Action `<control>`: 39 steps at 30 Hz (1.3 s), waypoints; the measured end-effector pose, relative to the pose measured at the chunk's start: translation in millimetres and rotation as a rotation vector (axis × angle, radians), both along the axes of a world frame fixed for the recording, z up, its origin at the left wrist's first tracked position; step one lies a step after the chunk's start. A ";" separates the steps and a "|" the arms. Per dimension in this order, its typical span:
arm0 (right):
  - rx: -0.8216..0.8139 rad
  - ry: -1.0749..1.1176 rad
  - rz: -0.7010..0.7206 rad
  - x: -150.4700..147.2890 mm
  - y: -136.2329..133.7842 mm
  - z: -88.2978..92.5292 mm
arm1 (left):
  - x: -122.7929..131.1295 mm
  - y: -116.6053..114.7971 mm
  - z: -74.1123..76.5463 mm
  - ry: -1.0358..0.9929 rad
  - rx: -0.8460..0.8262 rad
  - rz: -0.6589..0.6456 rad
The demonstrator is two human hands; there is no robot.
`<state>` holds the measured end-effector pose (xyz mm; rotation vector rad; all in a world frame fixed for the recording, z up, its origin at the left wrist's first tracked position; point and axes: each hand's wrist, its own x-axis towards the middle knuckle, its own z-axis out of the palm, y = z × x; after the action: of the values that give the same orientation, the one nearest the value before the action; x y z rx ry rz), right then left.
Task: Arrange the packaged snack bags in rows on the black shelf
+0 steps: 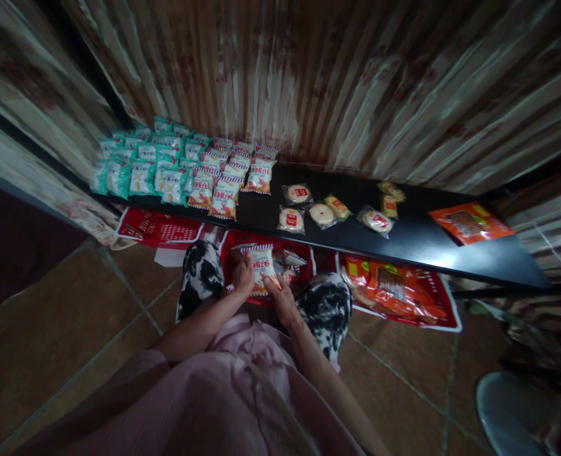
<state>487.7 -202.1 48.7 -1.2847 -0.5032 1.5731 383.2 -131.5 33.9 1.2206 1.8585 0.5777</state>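
Between my knees, a white and orange snack bag (262, 265) with a striped top edge is held in both hands. My left hand (244, 276) grips its left side, and what may be another bag shows partly behind that hand. My right hand (283, 297) pinches the lower right corner. Just below sits a red basket (304, 250) with a few wrapped items inside, partly hidden by my hands and the bag. On the black shelf (256, 212) ahead stand several matching snack bags (225, 197), beside rows of teal snack bags (142, 177).
Wrapped round cakes (322, 215) and an orange packet (473, 223) lie along the shelf. Below it are another red basket (159, 228) at left and a basket of orange packets (399, 294) at right. A pleated curtain (309, 82) hangs behind. A stool-like object (508, 405) stands lower right.
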 end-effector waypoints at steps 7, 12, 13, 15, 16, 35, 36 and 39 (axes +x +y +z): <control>-0.021 -0.018 -0.044 -2.8 0.9 8.7 | 1.4 -1.1 0.4 -0.145 0.063 -0.002; 0.011 -0.087 -0.032 -4.6 -0.4 15.7 | -1.0 -0.9 0.8 -0.191 0.057 0.043; 0.021 -0.132 -0.036 -4.6 -0.7 15.0 | -1.4 -1.0 1.7 -0.190 0.053 0.056; 0.048 -0.267 -0.050 -3.9 -1.0 11.1 | -1.7 -1.1 4.1 -0.192 0.062 0.081; 0.068 -0.348 -0.057 -3.3 -1.0 8.4 | -1.6 -0.9 5.6 -0.195 0.074 0.093; 0.420 -1.586 0.263 -10.6 -8.4 7.0 | 3.5 -2.1 14.4 -0.730 -0.060 0.129; 0.425 -1.591 0.283 -11.5 -9.4 6.1 | 2.7 -2.4 12.7 -0.754 -0.069 0.135; 0.425 -1.619 0.306 -13.6 -12.3 1.8 | 1.5 -1.9 9.2 -0.833 -0.067 0.158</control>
<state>474.1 -214.5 50.5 -1.9458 -1.9343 0.2176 384.7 -133.4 43.1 0.6285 1.2430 0.9295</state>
